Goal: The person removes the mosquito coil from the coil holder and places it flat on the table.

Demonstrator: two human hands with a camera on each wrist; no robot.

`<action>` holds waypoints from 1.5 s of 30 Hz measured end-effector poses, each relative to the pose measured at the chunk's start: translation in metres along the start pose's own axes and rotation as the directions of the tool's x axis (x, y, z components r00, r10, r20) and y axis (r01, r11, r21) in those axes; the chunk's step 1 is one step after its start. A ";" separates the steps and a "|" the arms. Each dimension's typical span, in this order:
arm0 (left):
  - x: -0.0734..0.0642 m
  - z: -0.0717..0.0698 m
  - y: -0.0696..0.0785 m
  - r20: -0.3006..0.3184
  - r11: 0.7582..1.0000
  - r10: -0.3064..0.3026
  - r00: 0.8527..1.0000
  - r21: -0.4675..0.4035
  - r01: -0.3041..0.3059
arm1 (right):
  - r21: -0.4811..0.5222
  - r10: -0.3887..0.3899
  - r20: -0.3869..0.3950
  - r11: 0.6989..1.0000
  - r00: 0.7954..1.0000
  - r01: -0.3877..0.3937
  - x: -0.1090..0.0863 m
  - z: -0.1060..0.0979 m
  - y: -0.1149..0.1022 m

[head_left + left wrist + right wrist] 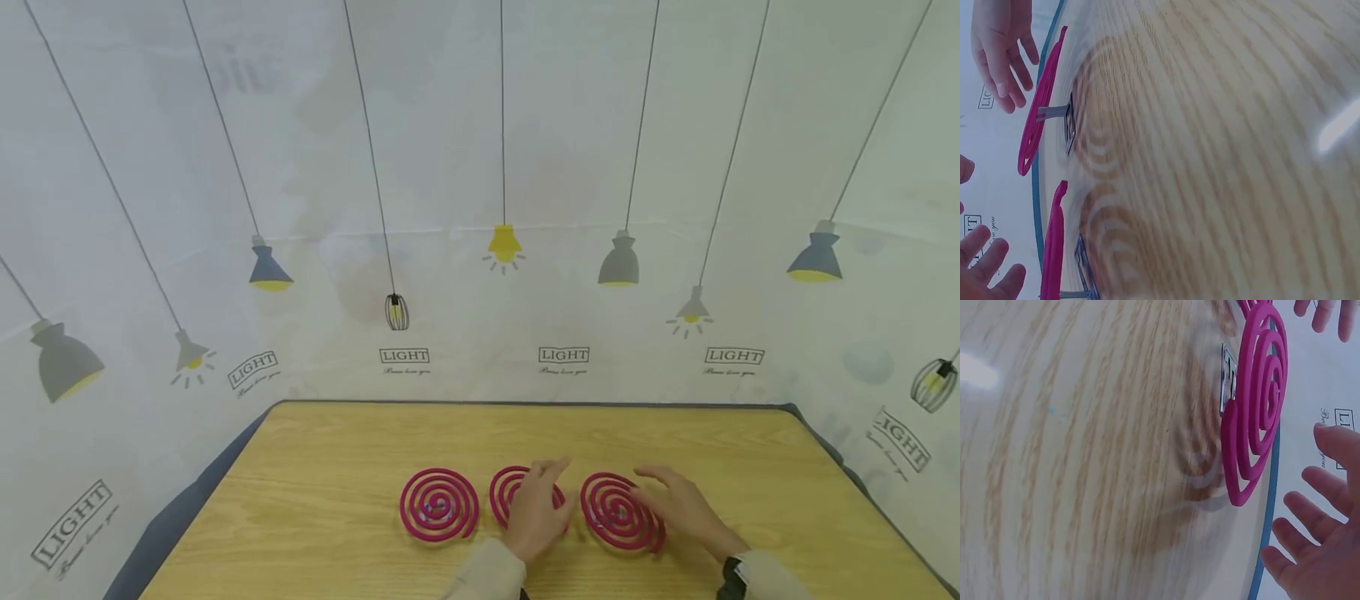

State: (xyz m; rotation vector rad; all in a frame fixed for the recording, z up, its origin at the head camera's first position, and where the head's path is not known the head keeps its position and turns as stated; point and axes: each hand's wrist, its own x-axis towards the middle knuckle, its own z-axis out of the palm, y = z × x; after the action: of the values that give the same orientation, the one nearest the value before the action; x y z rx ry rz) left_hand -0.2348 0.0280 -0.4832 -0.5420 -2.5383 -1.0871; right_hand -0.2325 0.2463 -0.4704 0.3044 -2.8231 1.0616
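Three magenta mosquito coils lie in a row, each raised on a small metal stand (1054, 112). My left hand (534, 518) is over the middle coil (496, 497) and hides much of it in the head view. Beside the right coil (617, 506) is my right hand (684, 510), its fingers spread near the coil's right edge. In the right wrist view, a gap shows between that hand (1325, 531) and the coil. Neither hand holds anything. The left coil (438, 502) sits apart from both hands.
The coils stand on a wooden table (315, 467) near its front. Behind and at both sides rises a white sheet (450, 167) printed with hanging lamps. A dark edge (525, 404) runs along the table's back. Glare marks the tabletop in both wrist views.
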 end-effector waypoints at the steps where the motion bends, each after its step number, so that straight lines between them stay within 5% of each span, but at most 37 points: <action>1: -0.001 0.001 0.001 0.007 1.000 -0.013 1.000 -0.015 0.013 | -0.002 0.006 0.008 1.000 1.000 -0.006 0.000 0.000 0.001; 9: -0.005 0.018 0.006 0.046 0.991 -0.081 0.996 -0.106 0.085 | 0.036 0.084 0.047 0.996 0.995 -0.086 -0.003 0.004 0.011; 16: -0.009 0.024 0.009 0.108 0.945 -0.143 0.984 -0.279 0.168 | 0.071 0.180 0.079 0.980 0.980 -0.186 -0.002 0.008 0.019; 32: -0.011 0.026 0.007 0.245 0.858 -0.214 0.946 -0.416 0.301 | 0.060 0.183 0.083 0.980 0.980 -0.188 0.002 0.010 0.027; 45: -0.013 0.029 0.014 0.261 0.862 -0.240 0.935 -0.386 0.329 | 0.046 0.179 0.091 0.982 0.980 -0.184 0.000 0.009 0.023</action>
State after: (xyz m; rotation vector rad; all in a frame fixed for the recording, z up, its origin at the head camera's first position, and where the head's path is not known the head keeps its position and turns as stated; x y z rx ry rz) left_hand -0.2213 0.0559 -0.4993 -0.4003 -2.6185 -1.8080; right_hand -0.2377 0.2580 -0.4918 0.0996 -2.9495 1.1891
